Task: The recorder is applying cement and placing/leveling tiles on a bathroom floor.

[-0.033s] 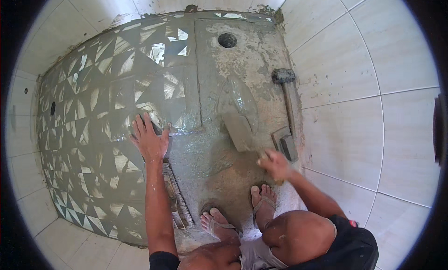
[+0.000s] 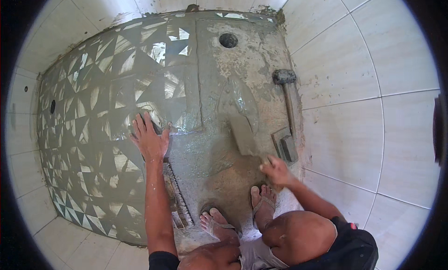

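My right hand (image 2: 277, 171) grips the handle of a trowel (image 2: 243, 134), whose flat blade rests on or just above wet grey mortar right of centre. Just beyond the blade lies a glossy mound of wet mortar (image 2: 240, 99). My left hand (image 2: 151, 138) lies flat with its fingers spread on the mortar-smeared patterned tiles (image 2: 123, 90), near the edge of the laid area. Something dark shows beside its thumb, too hidden to name. Below that hand, partly behind my forearm, a notched trowel (image 2: 179, 195) lies on the floor.
A rubber mallet (image 2: 284, 77) lies along the right wall, with a block-backed float (image 2: 285, 145) near its handle end. A round drain hole (image 2: 228, 40) sits in the bare far floor. White tiled walls (image 2: 343, 120) surround the floor. My sandalled feet (image 2: 221, 223) stand at the near edge.
My right hand and the trowel have shifted slightly right and toward me. My left hand stays in place on the tiles.
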`<state>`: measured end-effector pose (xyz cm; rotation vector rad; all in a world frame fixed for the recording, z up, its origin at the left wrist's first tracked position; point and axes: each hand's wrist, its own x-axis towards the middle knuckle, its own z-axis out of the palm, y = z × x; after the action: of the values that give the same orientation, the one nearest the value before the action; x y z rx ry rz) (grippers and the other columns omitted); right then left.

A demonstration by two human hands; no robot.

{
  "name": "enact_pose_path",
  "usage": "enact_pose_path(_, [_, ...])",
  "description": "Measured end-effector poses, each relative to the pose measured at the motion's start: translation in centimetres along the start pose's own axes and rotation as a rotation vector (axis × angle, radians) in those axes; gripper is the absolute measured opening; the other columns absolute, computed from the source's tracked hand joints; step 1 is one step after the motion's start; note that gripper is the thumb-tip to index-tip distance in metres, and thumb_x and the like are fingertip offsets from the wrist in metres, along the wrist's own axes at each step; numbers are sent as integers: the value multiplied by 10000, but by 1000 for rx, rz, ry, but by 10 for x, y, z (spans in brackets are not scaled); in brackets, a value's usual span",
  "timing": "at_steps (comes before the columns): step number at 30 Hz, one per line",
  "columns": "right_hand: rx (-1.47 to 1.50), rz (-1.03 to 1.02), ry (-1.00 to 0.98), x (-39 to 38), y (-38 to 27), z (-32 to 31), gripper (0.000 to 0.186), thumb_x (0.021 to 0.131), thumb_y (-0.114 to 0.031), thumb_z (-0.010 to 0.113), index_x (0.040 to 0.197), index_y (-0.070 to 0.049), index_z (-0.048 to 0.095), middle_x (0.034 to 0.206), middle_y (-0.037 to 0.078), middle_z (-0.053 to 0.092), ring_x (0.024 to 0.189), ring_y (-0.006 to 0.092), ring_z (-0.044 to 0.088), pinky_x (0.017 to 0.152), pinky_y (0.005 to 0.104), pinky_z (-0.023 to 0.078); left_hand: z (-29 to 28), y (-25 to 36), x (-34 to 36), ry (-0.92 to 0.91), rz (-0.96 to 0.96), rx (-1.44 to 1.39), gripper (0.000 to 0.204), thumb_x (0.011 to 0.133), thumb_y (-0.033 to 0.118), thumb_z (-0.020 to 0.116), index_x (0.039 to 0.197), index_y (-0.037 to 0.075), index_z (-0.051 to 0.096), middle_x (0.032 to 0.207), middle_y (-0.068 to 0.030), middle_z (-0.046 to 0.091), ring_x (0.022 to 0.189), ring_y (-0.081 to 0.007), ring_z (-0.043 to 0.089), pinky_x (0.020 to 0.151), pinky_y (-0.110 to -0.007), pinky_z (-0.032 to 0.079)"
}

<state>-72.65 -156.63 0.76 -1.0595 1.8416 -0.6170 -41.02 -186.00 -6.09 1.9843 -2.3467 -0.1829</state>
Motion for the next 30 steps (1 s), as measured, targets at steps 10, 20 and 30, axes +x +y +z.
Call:
enact_pose_path(10, [980, 428, 124, 65, -16, 32, 228, 990, -305, 612, 1033, -91, 547, 764, 39, 558, 544, 184, 585, 444, 364, 510, -1, 12, 3, -9, -24, -54, 921, 849, 599, 669, 1567, 111, 360, 1655, -167, 253, 1535, -371, 210, 1201, -662, 136])
enact_pose_path(20, [-209, 81, 55, 129, -50, -16, 389, 932, -348, 624, 1063, 6, 530, 879, 246, 628, 819, 413, 650, 756, 513, 515, -2, -5, -4, 18, 36, -66, 904, 854, 568, 679, 1569, 121, 355, 1655, -191, 229, 1536, -394, 189, 1203, -654, 143])
enact_pose_path(30, [-294, 53, 49, 104, -22, -44, 457, 913, -380, 622, 1111, 25, 545, 967, 306, 644, 955, 484, 637, 812, 522, 493, -7, -3, -18, 53, 2, -142, 902, 845, 501, 725, 1573, 129, 344, 1651, -199, 231, 1542, -403, 157, 1211, -642, 125])
